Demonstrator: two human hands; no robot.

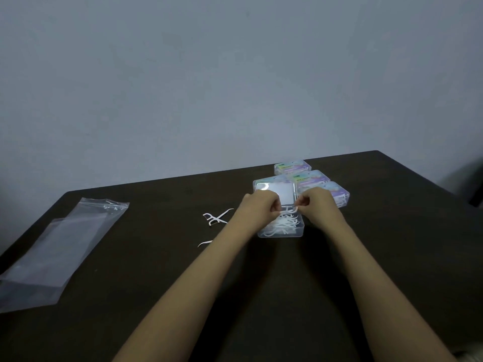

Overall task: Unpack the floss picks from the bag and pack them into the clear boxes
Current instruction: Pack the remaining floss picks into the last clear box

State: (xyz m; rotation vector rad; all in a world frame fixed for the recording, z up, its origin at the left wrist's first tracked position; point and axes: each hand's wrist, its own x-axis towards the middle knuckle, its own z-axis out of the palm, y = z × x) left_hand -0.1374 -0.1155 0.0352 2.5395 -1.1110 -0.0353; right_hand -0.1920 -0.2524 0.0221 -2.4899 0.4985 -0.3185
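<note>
The floss pick point(290, 210) in hand hangs just above the open clear box point(300, 232). The curled fingers of the right hand point(317, 205) pinch one end, and the left hand point(258, 205), fingers also curled, appears to nip the other, though that pinch is small in view. I judge this to be the laying-in step. It should go best if the pick is turned to lie the same way as the heap of picks point(281, 226) in the box and set down flat. Then nothing pokes above the rim, and the lid point(275, 190), folded open on the far side, can close later. The picks are thin and white, with a curved pointed handle and a small forked head, and such light things probably snag on one another easily. Left of the box a few loose picks point(217, 218) lie on the dark table point(156, 270), with one more nearer the person. Behind the box sit three closed boxes point(309, 178) with coloured labels. Well off to the left lies the bag point(60, 246), flat and see-through.
</note>
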